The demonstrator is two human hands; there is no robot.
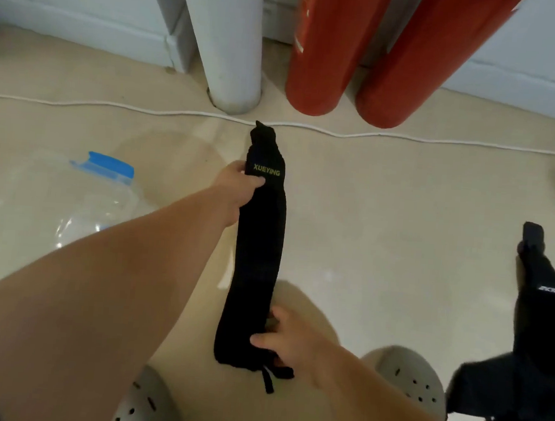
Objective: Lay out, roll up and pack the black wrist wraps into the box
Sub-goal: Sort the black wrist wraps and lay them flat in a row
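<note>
A long black wrist wrap (pixel 260 248) with yellow lettering lies stretched lengthwise on the beige floor in front of me. My left hand (pixel 238 184) pinches its far end beside the lettering. My right hand (pixel 285 339) grips the near end, where a thin loop sticks out. A second black wrap (pixel 540 288) with white lettering sits in a heap at the right edge. The clear plastic box (pixel 83 203) with a blue clip lies on the floor to the left.
A white pipe (pixel 234 59) and two red cylinders (pixel 323 59) stand against the wall ahead. A white cable (pixel 145 109) runs across the floor just beyond the wrap. My grey perforated clogs (pixel 412 377) are at the bottom.
</note>
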